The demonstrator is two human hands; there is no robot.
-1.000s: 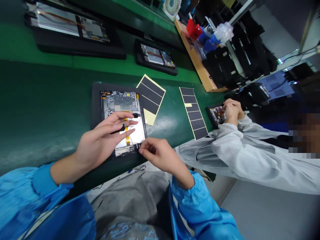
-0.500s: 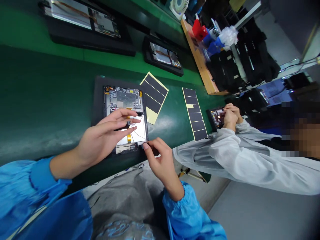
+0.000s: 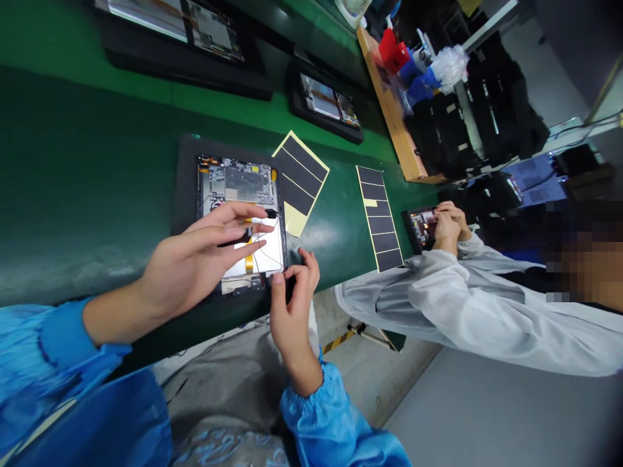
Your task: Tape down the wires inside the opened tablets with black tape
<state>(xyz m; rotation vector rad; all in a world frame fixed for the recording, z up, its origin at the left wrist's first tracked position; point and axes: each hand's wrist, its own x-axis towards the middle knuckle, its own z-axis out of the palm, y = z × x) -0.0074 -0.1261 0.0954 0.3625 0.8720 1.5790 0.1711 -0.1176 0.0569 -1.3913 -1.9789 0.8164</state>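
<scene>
An opened tablet with a bare circuit board and a white battery area lies on a black foam pad. Over its middle is my left hand, fingers spread, with a dark object between thumb and fingers that is partly hidden. A small black part on a thin wire sits by the left index fingertip. At the tablet's lower right corner, my right hand has thumb and fingers close together at the edge; what they grip, if anything, is too small to name. Thin wires cross the white area.
Two sheets of black strips, one beside the tablet, another farther right. Two more opened devices lie on black pads at the back. At the right, a person's hands work on a device near a wooden rail.
My right hand has turned more upright at the tablet's corner, its fingers raised along the edge. My left hand keeps nearly the same pose over the tablet. The whole view has shifted slightly.
</scene>
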